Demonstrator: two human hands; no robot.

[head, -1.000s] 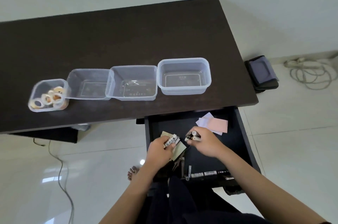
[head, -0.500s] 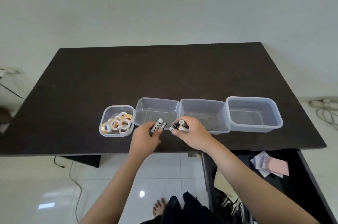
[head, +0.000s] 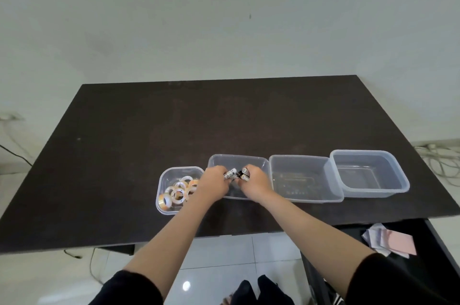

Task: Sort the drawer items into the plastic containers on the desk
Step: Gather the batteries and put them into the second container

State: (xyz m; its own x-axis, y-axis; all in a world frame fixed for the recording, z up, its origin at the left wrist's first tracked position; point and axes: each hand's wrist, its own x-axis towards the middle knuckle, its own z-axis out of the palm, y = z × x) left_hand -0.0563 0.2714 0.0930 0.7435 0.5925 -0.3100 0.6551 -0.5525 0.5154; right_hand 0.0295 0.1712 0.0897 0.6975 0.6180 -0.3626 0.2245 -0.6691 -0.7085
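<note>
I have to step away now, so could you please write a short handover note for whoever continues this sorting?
Left hand and right hand each grip batteries over the second container, not yet released.
Done: tape rolls lie in the leftmost small container.
The third container and the rightmost container look empty.
Left: drop the batteries, then sort the paper notes and whatever else remains in the open drawer.

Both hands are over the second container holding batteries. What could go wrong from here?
1. The left hand and right hand each grip several batteries; released together, some might bounce out of the second container onto the desk.
2. The tape container touches it on the left, so a stray battery could land among the tapes.
3. The left forearm passes over the tape container and might nudge it.
</note>
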